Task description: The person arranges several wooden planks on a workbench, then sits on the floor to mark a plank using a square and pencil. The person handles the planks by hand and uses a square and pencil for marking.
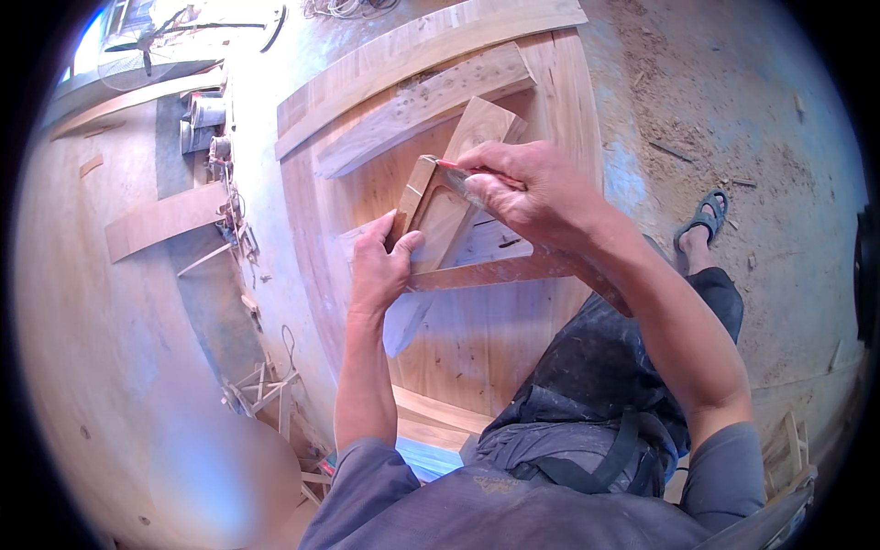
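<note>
Between the thumb and fingers of my right hand [532,188] is a slim red pencil [446,164]. Its tip meets the upper end of a narrow brown wooden piece [417,194], which has pale lines across it. My left hand [381,261] is closed around that piece's lower end, thumb on the near side. Beneath both lies a thick, pale wooden board [456,215], slanting up to the right. A long flat brown strip [495,273] runs from beside my left hand to under my right forearm. Whether it joins the narrow piece I cannot tell.
Wide planks [440,78] and a knotty beam [422,110] lie on the wooden work surface [302,229]. Buckets [206,112], a fan [147,55] and wood scraps [266,394] are at left. Shavings [660,101] litter the floor near my sandalled foot [706,220].
</note>
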The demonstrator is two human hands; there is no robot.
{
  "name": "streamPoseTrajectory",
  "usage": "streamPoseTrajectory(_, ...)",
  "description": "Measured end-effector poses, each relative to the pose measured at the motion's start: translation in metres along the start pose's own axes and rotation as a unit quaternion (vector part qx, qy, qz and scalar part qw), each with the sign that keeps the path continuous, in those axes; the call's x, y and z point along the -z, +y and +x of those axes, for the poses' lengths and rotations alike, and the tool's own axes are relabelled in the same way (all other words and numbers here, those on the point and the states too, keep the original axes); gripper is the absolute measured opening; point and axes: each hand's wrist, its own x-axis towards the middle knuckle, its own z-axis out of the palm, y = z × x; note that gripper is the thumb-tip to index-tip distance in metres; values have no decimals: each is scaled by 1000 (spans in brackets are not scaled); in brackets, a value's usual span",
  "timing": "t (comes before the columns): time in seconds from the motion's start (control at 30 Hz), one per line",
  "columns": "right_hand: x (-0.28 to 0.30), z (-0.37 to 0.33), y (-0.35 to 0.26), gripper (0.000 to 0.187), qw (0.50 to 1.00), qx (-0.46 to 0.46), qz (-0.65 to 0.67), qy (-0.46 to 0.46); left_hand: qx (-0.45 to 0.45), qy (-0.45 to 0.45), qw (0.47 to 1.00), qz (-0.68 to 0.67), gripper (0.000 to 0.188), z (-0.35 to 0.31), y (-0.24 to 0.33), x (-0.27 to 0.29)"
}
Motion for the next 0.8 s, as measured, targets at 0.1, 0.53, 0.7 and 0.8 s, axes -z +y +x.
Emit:
streamPoseTrajectory(0.1, 0, 0, -2, 27, 999, 17, -34, -11, 2, -2, 1000, 11, 32, -1, 1, 2)
streamPoseTrajectory(0.53, 38, -31, 2, 12, 994, -47, 62, 71, -4, 2, 1000, 7, 32, -2, 5, 0)
streamPoseTrajectory(0.7, 40, -36, -1, 12, 998, -39, 45, 34, 15, -7, 999, 29, 37, -1, 3, 3)
streamPoseTrajectory(0.8, 35, -33, -2, 17, 995, -52, 72, 49, 27, -12, 999, 12, 38, -1, 7, 4)
